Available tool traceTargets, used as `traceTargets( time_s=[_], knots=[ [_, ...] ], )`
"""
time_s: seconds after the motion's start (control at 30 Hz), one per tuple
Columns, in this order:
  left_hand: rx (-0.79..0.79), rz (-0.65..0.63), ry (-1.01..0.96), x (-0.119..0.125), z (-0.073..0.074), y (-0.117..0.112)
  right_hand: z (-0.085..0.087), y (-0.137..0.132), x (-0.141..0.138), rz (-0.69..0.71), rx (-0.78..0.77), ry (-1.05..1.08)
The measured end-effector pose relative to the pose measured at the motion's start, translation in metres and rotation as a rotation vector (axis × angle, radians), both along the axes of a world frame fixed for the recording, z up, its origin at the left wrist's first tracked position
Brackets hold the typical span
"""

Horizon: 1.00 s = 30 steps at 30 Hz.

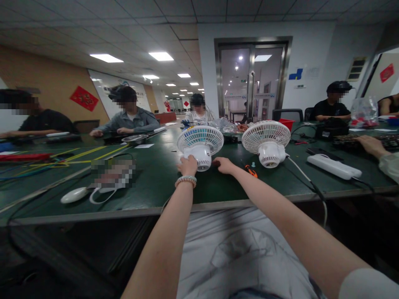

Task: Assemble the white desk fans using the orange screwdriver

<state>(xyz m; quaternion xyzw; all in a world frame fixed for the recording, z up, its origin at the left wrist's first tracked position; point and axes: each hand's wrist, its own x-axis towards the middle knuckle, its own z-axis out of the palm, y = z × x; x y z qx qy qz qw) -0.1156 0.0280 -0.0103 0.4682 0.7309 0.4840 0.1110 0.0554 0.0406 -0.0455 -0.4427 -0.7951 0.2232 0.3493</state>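
Two small white desk fans stand on the dark green table [149,182]. My left hand [188,165], with a bead bracelet at the wrist, is curled round the base of the left fan [200,143]. My right hand [223,165] rests on the table just right of that base, its fingers bent and touching it or something dark beside it; I cannot make out what it holds. The right fan [266,141] stands apart, its cable trailing off the table edge. An orange-handled screwdriver [251,170] lies between the fans.
A white power strip [334,166] lies at the right. A white oval part [74,194] with a cord sits at the left front. Other people sit round the table; another person's hand [370,145] reaches in at the right. Yellow wires [84,154] cross the left side.
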Motion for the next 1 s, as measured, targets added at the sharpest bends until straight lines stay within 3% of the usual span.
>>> traceTargets(
  time_s=[0.17, 0.4, 0.77, 1.0],
  knots=[
    [0.060, 0.093, 0.066, 0.007, 0.000, -0.010, 0.001, -0.003, -0.001, -0.006, 0.008, -0.020],
    [0.208, 0.027, 0.386, 0.021, -0.003, -0.021, 0.002, -0.005, -0.003, -0.009, 0.046, -0.045],
    [0.127, -0.143, 0.433, 0.013, 0.013, -0.027, 0.004, -0.002, -0.003, 0.004, 0.101, -0.056],
    [0.230, -0.170, 0.459, 0.018, 0.010, -0.032, 0.009, -0.006, -0.003, -0.056, 0.178, -0.112]
  ],
)
